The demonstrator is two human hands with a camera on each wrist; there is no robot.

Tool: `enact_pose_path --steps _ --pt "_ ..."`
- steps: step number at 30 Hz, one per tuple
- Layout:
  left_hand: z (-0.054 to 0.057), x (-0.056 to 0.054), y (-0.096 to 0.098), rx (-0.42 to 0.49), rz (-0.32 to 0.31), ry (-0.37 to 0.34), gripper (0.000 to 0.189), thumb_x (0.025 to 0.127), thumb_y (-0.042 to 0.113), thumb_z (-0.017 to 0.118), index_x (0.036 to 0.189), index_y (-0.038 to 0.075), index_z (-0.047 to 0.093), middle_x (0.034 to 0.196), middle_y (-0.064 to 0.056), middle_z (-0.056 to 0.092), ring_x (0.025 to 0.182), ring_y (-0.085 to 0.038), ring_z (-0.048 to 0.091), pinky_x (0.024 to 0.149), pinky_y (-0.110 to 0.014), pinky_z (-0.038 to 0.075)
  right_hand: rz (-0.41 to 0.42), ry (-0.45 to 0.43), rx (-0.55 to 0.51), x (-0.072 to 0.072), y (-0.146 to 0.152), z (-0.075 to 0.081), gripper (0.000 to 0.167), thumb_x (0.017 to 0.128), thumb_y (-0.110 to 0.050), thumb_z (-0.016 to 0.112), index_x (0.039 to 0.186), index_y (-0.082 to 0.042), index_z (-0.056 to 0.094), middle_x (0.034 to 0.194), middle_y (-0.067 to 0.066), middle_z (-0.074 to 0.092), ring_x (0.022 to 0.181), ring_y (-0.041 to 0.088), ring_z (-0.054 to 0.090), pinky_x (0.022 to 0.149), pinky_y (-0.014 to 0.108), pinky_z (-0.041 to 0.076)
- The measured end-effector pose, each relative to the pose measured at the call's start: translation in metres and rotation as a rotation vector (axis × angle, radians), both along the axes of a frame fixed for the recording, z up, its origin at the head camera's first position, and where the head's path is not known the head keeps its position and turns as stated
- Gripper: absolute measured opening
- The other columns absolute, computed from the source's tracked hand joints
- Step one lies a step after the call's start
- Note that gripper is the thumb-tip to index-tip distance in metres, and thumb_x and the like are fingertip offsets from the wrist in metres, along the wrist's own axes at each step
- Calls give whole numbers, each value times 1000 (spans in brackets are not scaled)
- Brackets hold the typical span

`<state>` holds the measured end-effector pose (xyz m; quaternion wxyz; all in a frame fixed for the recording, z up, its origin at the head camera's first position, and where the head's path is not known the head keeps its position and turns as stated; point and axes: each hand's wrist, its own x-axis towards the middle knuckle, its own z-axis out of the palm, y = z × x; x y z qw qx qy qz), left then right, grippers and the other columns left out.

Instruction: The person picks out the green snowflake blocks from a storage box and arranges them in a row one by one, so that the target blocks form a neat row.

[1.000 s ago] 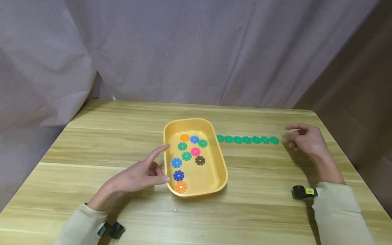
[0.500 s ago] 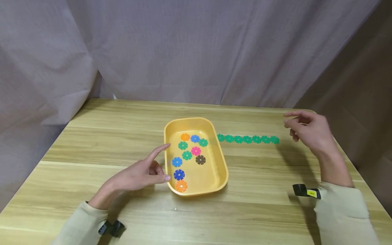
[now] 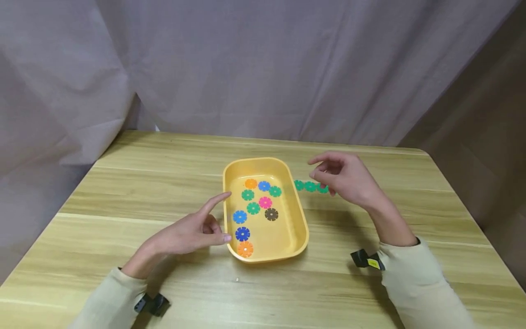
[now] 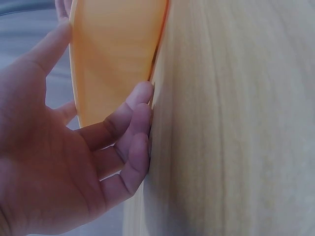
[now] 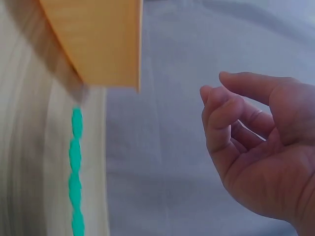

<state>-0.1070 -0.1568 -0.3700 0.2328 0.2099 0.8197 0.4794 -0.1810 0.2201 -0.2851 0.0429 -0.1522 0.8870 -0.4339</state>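
Curtain (image 3: 230,68): grey and folded, filling the whole back of the scene.
Table (image 3: 164,183): pale wood grain, and it carries everything here.
Tray (image 3: 283,233): yellow, there it sits, mid-table, right between the two hands.
Sleeves (image 3: 423,283): pale, one on each forearm.
Left hand (image 3: 181,233): on the tray's left side — thumb and index stretched wide, both touching the rim, the other fingers loosely bent against the outer wall.
Right hand (image 3: 349,178): up in the air above the table, just right of the tray, fingers loosely curved, a clear gap between thumb and index.
Row (image 3: 310,186): green, flat on the table, running right from beside the tray; three pieces show from the head, the third part-hidden by that hand.
Discs (image 3: 253,208): ten, all inside the tray — three green, three blue, two orange, one pink, one brown.
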Motion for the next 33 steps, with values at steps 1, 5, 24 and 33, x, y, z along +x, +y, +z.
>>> enact_pose_path --steps 1,5,24,33 --pt "0 0 1 0 -1 0 102 99 36 77 171 28 5 98 -8 71 88 -22 69 80 -30 56 15 -6 -6 0 -6 -1 27 98 -12 74 124 -7 73 90 10 73 59 16 59 53 31 53" --pt "1 -1 3 -2 4 1 102 98 35 77 171 28 6 98 -8 71 88 -21 69 79 -30 56 59 -38 -14 1 -25 -6 26 97 -9 73 123 -6 73 93 15 73 59 16 56 53 30 50" --pt "2 -1 6 -3 2 -7 101 98 36 77 171 29 7 96 -8 72 86 -22 69 77 -30 54 340 -172 9 -7 -86 -40 33 93 -1 71 125 4 71 89 14 74 70 22 64 64 30 54" --pt "2 0 6 -2 6 -11 100 99 36 77 171 29 8 96 -7 72 85 -22 68 77 -30 53 341 -119 195 -14 -107 -52 27 92 -4 75 120 -3 75 85 3 74 71 12 63 67 25 51"
